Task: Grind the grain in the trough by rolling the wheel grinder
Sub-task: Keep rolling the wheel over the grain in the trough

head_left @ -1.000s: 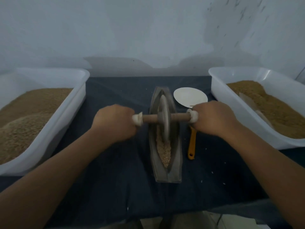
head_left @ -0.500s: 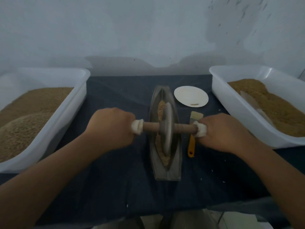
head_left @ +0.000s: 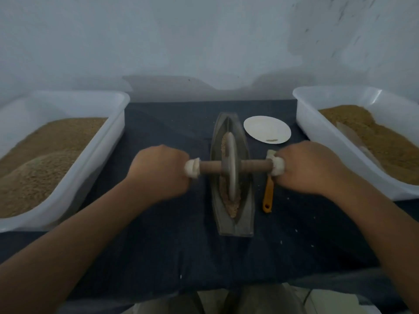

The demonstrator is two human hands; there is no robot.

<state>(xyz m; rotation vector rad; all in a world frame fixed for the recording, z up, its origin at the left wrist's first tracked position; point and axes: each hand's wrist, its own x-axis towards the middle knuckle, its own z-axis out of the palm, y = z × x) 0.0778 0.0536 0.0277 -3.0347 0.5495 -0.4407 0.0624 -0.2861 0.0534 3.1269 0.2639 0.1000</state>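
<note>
A narrow boat-shaped grey trough [head_left: 231,223] lies lengthwise on the dark cloth in the middle. The wheel grinder [head_left: 230,165], a grey disc on a wooden axle with white-wrapped ends, stands upright in the trough's middle. Brown grain [head_left: 232,203] shows in the groove in front of the disc and a little behind it. My left hand [head_left: 159,173] is closed around the axle's left end. My right hand [head_left: 309,167] is closed around the right end.
A white tub [head_left: 90,159] heaped with grain stands at the left, another white tub [head_left: 317,137] with grain at the right. A white paper plate [head_left: 267,129] lies behind the trough's right side. A brush with an orange handle [head_left: 268,196] lies beside the trough.
The wheel rolled from the far part of the trough toward me, then back a little toward the middle. Both hands stayed gripped on the axle.
</note>
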